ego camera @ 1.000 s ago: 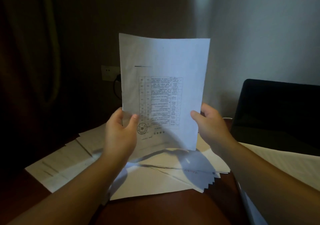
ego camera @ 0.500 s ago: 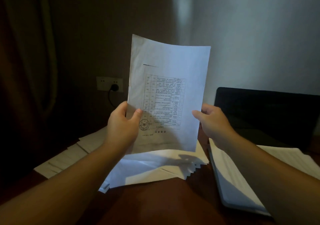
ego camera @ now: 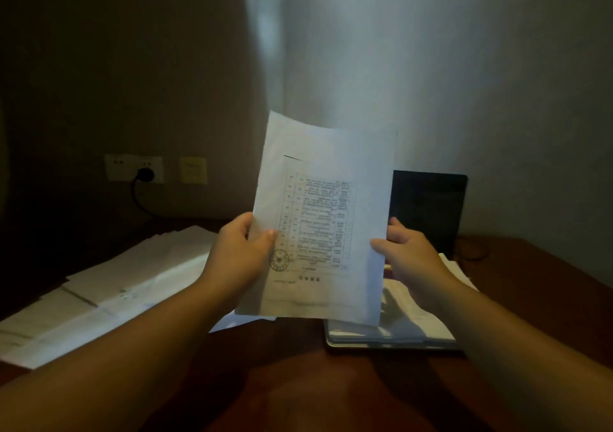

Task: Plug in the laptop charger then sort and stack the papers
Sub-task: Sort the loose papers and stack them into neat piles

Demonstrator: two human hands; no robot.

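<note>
Held upright at the centre of the frame: one printed sheet (ego camera: 326,219), pinched at its left edge by the left hand (ego camera: 243,255) with thumb in front, and at its right edge by the right hand (ego camera: 406,259) in the same way. Lower left, loose papers (ego camera: 109,285) spread over the table (ego camera: 298,382); right of centre, more papers on the laptop (ego camera: 428,209); upper left, plug (ego camera: 146,175) already in the wall socket (ego camera: 134,167). Risk of a bent or slipping sheet from such a light edge pinch, and of a wrong pile in this dim light with small print hard to read.
</note>
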